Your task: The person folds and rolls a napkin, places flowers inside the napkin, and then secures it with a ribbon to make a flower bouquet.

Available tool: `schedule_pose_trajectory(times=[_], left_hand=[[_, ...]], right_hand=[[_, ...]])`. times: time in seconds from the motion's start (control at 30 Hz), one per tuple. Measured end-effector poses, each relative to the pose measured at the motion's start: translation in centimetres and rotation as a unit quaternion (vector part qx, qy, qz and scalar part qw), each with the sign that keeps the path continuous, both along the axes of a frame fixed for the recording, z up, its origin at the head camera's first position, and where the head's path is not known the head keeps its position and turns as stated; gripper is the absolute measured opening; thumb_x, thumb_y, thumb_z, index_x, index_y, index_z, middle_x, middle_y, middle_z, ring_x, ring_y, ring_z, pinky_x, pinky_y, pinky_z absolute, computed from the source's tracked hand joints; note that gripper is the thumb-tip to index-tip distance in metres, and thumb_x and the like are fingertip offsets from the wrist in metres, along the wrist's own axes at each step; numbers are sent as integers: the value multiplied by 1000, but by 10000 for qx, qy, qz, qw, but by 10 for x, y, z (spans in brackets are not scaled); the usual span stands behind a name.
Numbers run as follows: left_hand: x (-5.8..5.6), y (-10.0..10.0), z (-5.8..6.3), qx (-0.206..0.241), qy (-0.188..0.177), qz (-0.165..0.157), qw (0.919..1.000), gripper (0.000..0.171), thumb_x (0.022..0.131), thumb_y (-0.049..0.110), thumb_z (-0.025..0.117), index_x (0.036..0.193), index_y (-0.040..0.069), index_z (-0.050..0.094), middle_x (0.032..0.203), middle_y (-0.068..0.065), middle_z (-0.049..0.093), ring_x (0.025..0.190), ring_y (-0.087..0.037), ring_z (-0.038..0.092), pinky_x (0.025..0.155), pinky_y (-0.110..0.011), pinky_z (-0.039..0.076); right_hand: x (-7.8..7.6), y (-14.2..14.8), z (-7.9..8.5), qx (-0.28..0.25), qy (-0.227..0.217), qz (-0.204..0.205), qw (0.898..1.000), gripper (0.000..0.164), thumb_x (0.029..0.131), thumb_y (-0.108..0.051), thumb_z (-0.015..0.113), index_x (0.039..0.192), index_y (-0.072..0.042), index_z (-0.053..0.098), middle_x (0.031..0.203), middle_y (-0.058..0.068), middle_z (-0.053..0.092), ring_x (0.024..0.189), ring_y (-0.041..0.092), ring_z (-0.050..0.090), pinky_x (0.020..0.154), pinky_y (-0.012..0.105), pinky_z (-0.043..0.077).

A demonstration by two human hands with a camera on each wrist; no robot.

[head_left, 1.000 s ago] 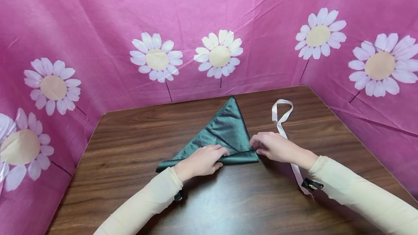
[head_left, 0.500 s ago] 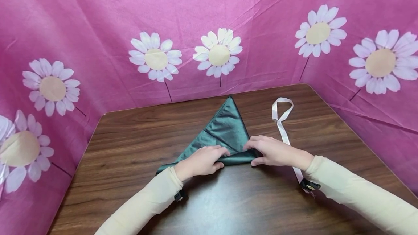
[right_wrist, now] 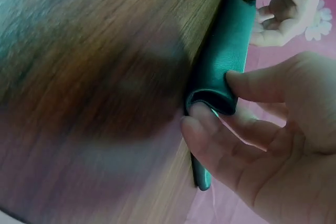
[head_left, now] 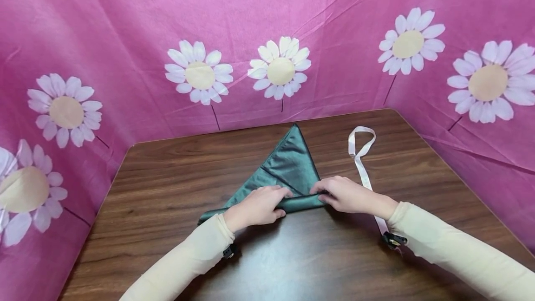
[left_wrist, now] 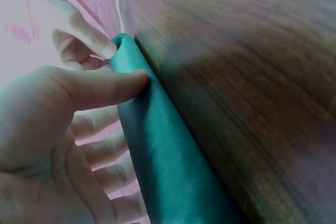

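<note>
A dark green satiny cloth lies as a triangle with its point toward the back of the table. Its near edge is turned over into a hollow roll. My left hand grips the middle of this roll, thumb on the near side and fingers behind it. At the right end, my right hand pinches the roll between thumb and fingers. In the right wrist view the open mouth of the tube shows, with a fingertip at its rim. Much of the roll's left part is hidden by my left hand and wrist.
Right of the cloth lies a white ribbon, looped at its far end and passing under my right wrist. The wooden table ends at a pink curtain with daisies. Small black cameras sit under both wrists.
My right hand has moved slightly left from the cloth's corner and taken hold of the roll's right end. The roll looks rounder there. My left hand has stayed almost still.
</note>
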State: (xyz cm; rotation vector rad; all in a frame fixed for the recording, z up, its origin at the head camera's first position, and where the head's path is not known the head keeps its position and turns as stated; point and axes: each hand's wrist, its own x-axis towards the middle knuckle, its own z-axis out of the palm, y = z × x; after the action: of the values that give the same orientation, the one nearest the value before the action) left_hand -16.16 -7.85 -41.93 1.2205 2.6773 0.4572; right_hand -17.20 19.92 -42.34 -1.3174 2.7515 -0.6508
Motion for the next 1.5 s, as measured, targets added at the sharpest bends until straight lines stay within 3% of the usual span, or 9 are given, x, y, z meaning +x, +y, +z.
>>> schedule_pose_trajectory(times=[0.23,0.57,0.77,0.93,1.03,1.13,1.5], left_hand=[[4,0,-1,60,280,138,9995,48,87,21,82,130,14,62,121,-4,64,111,-24,62,94,-41,51],[5,2,0,115,483,102,9987,41,88,10,77,127,13,65,115,-3,66,104,-25,66,85,-40,55],[5,-2,-1,179,547,62,9983,36,91,8,73,126,12,65,117,-3,68,103,-24,67,85,-39,55],[6,-3,-1,178,358,4,9992,35,94,10,71,128,10,65,121,-4,68,105,-22,67,89,-38,54],[5,-1,-2,212,318,-27,9993,34,94,11,70,128,9,65,120,-3,68,105,-20,67,89,-37,54],[4,3,-2,215,264,-76,9994,34,95,12,70,128,10,65,120,-3,68,105,-19,66,89,-35,53],[-1,6,-5,293,139,-46,9995,34,95,16,71,127,12,65,114,0,67,97,-13,63,82,-32,53]], right_hand=[[-7,-1,-1,-180,-516,-314,9980,16,93,1,67,101,-12,74,96,-5,73,84,8,65,75,37,54],[-12,3,2,122,-391,-610,9973,15,88,-2,74,90,-16,70,85,-11,67,78,8,60,72,36,52],[-12,0,9,-104,-194,-262,9994,14,90,-2,75,100,-11,71,94,-1,68,78,9,60,71,34,53],[-6,-5,10,-66,-214,286,9993,25,92,-19,77,114,-9,70,109,-1,66,99,15,62,87,39,53],[-3,-5,10,204,-13,318,9993,35,88,-25,81,118,-12,68,114,-4,64,110,18,60,93,43,51],[-1,-2,7,412,92,238,9988,41,84,-29,84,119,-13,68,115,-4,63,109,20,60,92,44,52],[-1,1,-3,379,410,145,9983,30,85,-24,83,110,-16,69,107,-6,64,99,17,63,84,43,54]])
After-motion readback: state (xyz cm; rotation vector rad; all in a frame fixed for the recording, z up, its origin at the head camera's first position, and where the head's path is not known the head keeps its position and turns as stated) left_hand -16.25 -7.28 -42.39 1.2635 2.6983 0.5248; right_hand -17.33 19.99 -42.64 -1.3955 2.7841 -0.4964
